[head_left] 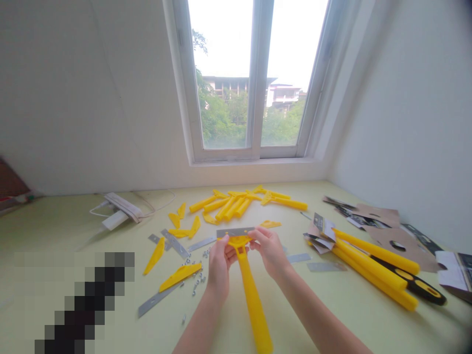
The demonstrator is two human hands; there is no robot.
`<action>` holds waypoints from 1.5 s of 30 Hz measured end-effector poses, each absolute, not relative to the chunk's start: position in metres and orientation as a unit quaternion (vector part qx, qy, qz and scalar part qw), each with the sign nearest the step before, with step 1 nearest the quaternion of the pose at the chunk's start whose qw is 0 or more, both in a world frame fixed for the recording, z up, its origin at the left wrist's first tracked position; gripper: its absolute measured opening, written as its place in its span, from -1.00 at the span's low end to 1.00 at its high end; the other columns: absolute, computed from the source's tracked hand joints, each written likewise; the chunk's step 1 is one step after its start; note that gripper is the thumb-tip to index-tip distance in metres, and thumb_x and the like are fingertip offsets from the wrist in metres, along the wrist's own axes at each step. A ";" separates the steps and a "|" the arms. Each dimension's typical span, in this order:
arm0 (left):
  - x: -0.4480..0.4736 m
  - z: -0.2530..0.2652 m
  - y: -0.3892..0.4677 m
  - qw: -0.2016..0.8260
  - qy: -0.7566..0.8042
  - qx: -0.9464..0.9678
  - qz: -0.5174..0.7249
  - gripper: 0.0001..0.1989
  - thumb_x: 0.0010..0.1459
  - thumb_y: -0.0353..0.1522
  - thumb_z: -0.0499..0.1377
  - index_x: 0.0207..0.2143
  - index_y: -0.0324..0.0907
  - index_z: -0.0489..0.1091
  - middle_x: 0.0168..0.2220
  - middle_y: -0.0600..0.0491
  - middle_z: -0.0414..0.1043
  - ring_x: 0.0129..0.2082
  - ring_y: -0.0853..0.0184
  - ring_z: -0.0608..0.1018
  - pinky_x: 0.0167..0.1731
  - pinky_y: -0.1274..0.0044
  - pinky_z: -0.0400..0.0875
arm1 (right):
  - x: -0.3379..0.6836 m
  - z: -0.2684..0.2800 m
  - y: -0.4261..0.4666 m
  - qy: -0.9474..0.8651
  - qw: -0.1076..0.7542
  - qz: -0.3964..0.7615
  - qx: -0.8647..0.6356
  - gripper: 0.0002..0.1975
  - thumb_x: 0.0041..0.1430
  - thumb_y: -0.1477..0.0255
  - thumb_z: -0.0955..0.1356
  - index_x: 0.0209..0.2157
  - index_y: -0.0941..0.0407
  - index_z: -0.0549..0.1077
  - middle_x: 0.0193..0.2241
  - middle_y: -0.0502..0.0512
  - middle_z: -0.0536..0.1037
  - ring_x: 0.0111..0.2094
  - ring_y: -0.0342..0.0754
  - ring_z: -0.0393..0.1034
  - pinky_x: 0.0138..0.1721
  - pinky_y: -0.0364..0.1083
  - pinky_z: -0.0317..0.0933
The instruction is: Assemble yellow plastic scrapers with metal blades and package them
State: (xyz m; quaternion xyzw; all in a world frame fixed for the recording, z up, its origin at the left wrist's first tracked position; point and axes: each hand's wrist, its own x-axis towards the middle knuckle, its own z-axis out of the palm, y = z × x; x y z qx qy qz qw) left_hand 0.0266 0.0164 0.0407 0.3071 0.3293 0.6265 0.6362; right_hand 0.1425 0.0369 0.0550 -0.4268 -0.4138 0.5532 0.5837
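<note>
A yellow-handled scraper (252,302) lies between my hands, its handle pointing back toward me. Across its head sits a grey metal blade (236,232), with small yellow pegs showing along it. My left hand (220,268) is closed around the left side of the head, thumb on top near the blade's end. With thumb and fingers, my right hand (272,250) pinches the right end of the blade and head. Left of my hands are several small metal screws (199,280), loose yellow clamp plates (180,276) and flat blades (159,301).
Several yellow scraper handles (232,206) are grouped at the back below the window. On the right are packaged scrapers (372,270), scissors with black-yellow handles (413,282) and cardboard sleeves (401,246). A white power strip (122,206) with cables stands back left.
</note>
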 end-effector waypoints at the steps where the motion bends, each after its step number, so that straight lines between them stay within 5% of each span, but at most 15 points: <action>1: 0.026 0.040 0.017 0.626 0.343 0.304 0.631 -0.73 0.04 -0.25 0.10 -0.33 -0.28 0.41 -0.40 -0.05 0.56 -0.38 0.25 0.57 -0.31 0.45 0.40 | 0.141 0.054 0.037 -0.412 0.582 0.555 -0.428 -0.88 -0.22 0.40 0.35 -0.67 0.14 0.34 -0.63 -0.03 0.34 -0.59 -0.20 0.13 -0.55 -0.19 0.06; 9: 0.022 0.037 0.022 0.568 0.423 0.290 0.644 -0.78 -0.02 -0.28 0.10 -0.50 -0.27 0.38 -0.59 0.03 0.49 -0.58 0.32 0.52 -0.51 0.53 0.37 | 0.142 0.057 0.033 -0.433 0.486 0.619 -0.440 -0.95 -0.20 0.47 0.30 -0.64 0.14 0.33 -0.59 0.00 0.39 -0.52 -0.14 0.28 -0.57 -0.21 0.09; 13: 0.023 0.035 0.024 0.576 0.425 0.280 0.640 -0.81 -0.07 -0.29 0.12 -0.55 -0.26 0.37 -0.64 0.07 0.45 -0.64 0.33 0.48 -0.56 0.53 0.35 | 0.148 0.061 0.035 -0.506 0.433 0.608 -0.433 -0.79 -0.08 0.39 0.29 -0.33 0.09 0.44 -0.36 0.04 0.50 -0.28 -0.05 0.38 -0.38 -0.14 0.24; 17: 0.025 0.034 0.024 0.574 0.433 0.282 0.635 -0.81 -0.09 -0.29 0.14 -0.54 -0.26 0.38 -0.63 0.07 0.46 -0.65 0.35 0.47 -0.56 0.53 0.34 | 0.166 0.057 0.063 -0.619 0.416 0.401 -0.532 -0.60 0.14 0.29 0.10 -0.10 0.09 0.38 -0.19 0.12 0.50 -0.18 -0.04 0.38 -0.23 -0.09 0.24; 23: 0.023 0.032 0.026 0.572 0.436 0.292 0.631 -0.80 -0.07 -0.27 0.13 -0.56 -0.26 0.36 -0.61 0.05 0.47 -0.67 0.34 0.47 -0.56 0.53 0.33 | 0.214 0.039 0.117 -0.646 0.348 0.211 -0.645 -0.70 -0.08 0.53 0.29 -0.25 0.16 0.48 -0.04 0.24 0.39 0.06 0.12 0.12 0.03 0.00 -0.05; 28: 0.024 0.031 0.025 0.574 0.449 0.291 0.620 -0.80 -0.06 -0.28 0.12 -0.56 -0.26 0.36 -0.61 0.05 0.47 -0.65 0.34 0.48 -0.55 0.53 0.34 | 0.239 0.028 0.128 -0.678 0.284 0.168 -0.657 -0.89 -0.17 0.53 0.35 -0.49 0.15 0.49 -0.30 0.17 0.49 -0.18 0.05 0.31 -0.15 -0.10 0.07; 35: 0.023 0.026 0.028 0.579 0.438 0.297 0.620 -0.79 -0.07 -0.28 0.13 -0.54 -0.27 0.39 -0.61 0.04 0.48 -0.65 0.32 0.49 -0.54 0.52 0.35 | 0.248 0.028 0.123 -0.647 0.295 0.151 -0.687 -0.94 -0.20 0.51 0.37 -0.60 0.13 0.37 -0.48 0.10 0.47 -0.35 0.00 0.32 -0.35 -0.12 0.09; 45: 0.028 0.032 0.022 0.576 0.444 0.332 0.601 -0.80 -0.03 -0.30 0.11 -0.56 -0.25 0.40 -0.62 0.06 0.46 -0.64 0.33 0.48 -0.55 0.51 0.37 | 0.186 0.058 0.069 -0.698 0.407 0.235 -0.541 -0.93 -0.03 0.44 0.28 -0.46 0.08 0.24 -0.54 -0.08 0.36 -0.49 -0.16 0.24 -0.43 -0.18 0.12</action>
